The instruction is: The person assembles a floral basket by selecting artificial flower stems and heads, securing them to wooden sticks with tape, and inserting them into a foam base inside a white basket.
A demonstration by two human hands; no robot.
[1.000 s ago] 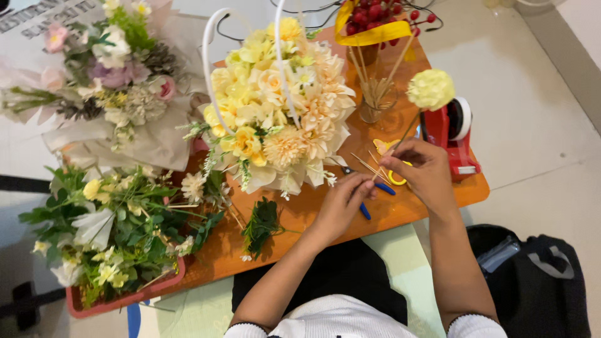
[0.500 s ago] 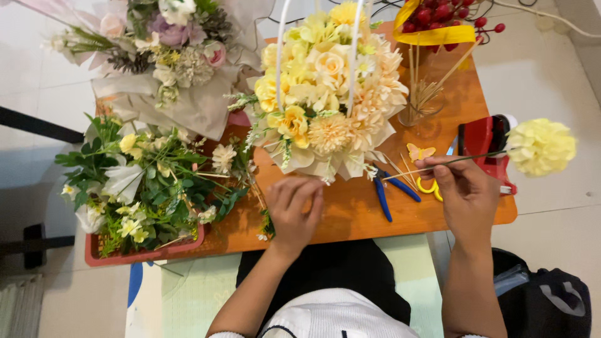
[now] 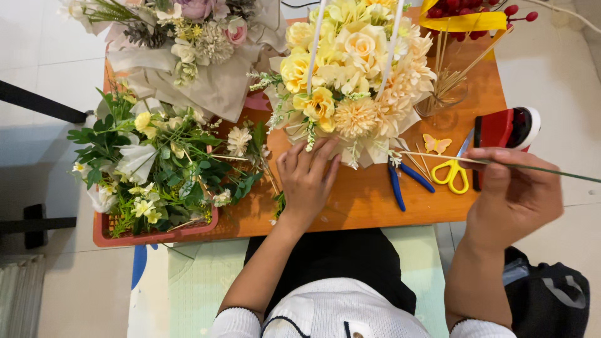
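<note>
A thin green stem (image 3: 538,169) is pinched in the closed fingers of the right hand (image 3: 510,194), running out past it toward three o'clock and nine o'clock. The left hand (image 3: 307,178) is laid flat, fingers spread, against the base of a yellow bouquet (image 3: 350,75) at twelve o'clock. Yellow scissors (image 3: 452,169) and blue pliers (image 3: 404,181) are seen between the hands on the orange table (image 3: 363,200).

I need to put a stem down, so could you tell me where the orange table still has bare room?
Bare wood lies along the near edge between the left hand and blue pliers. It is crowded around the yellow bouquet, the red tray of greenery and the yellow scissors.
</note>
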